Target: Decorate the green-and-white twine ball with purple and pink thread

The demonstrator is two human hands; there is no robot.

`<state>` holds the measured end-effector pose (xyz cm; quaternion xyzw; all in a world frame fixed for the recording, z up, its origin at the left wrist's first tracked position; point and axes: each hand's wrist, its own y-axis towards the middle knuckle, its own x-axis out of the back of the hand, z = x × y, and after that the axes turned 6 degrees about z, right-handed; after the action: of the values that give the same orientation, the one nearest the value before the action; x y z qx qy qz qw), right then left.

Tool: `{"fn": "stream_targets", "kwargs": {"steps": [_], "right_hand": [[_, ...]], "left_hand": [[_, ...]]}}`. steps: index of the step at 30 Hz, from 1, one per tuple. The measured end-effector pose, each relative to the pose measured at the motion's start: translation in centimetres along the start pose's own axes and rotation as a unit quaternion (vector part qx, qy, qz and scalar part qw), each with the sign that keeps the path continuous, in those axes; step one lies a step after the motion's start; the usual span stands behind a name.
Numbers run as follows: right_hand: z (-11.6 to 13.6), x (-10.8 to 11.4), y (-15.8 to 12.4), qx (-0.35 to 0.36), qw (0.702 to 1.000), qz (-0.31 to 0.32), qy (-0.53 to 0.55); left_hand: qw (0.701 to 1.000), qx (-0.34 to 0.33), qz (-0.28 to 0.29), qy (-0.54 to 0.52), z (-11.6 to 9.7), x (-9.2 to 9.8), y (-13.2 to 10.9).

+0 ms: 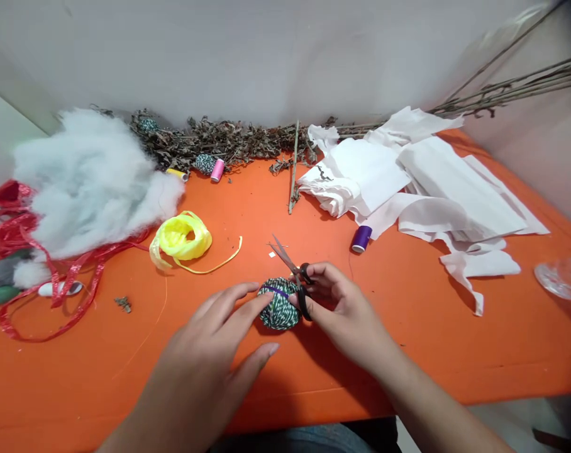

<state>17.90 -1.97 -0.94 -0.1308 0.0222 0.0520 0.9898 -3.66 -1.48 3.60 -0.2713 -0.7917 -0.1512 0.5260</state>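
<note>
A round bundle (278,316) in dark green and white patterned cloth, with a purple band of thread across its top, sits on the orange table near the front. My right hand (344,308) grips a pair of scissors (299,280) by the black handles at the bundle's right side. Its slightly parted blades point up and to the left, past the bundle. My left hand (219,349) is open, thumb spread away, with its fingertips at the bundle's left and top. Whether those fingers press on it I cannot tell. A purple thread spool (361,239) lies beyond my right hand.
White fluffy stuffing (92,182) and red ribbon (54,330) lie left, beside a yellow ribbon coil (184,239). Dried stalks (248,138) line the wall, with a pink spool (217,170) before them. White cloth pieces (460,189) cover the right back; a clear container (561,277) stands far right.
</note>
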Motion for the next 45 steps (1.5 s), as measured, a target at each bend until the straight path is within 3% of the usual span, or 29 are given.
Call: {"fn": "stream_targets", "kwargs": {"steps": [4,8,11,15,21,27,34,39,45], "right_hand": [[0.7,-0.5,0.5,0.012,0.999,0.007,-0.043],[1.1,-0.8,0.7,0.012,0.999,0.006,-0.052],[1.1,-0.7,0.7,0.015,0.999,0.010,-0.049],[0.8,-0.5,0.7,0.001,1.000,0.019,-0.021],[0.7,-0.5,0.4,-0.022,1.000,0.016,-0.010],[0.9,-0.5,0.3,-0.030,0.999,0.009,-0.021],[0.7,-0.2,0.1,-0.035,0.999,0.017,0.006],[0.6,0.0,0.1,-0.014,0.999,0.024,-0.021],[0.5,0.1,0.2,0.000,0.999,0.025,-0.046]], "left_hand": [[0.999,-0.021,-0.043,-0.019,1.5,0.6,0.0],[0.991,-0.027,-0.020,-0.127,2.4,-0.1,1.8],[0.972,-0.039,-0.025,-0.231,2.7,-0.9,2.7],[0.927,0.025,-0.036,-0.373,2.6,-1.7,2.8],[0.937,0.026,-0.093,-0.336,2.2,-2.6,2.3],[0.897,0.095,-0.050,-0.428,1.9,-2.7,2.2],[0.825,0.175,0.021,-0.538,2.5,-2.6,3.0],[0.832,0.161,0.063,-0.527,2.5,-2.3,3.3],[0.820,0.171,0.078,-0.540,2.2,-2.5,3.5]]}}
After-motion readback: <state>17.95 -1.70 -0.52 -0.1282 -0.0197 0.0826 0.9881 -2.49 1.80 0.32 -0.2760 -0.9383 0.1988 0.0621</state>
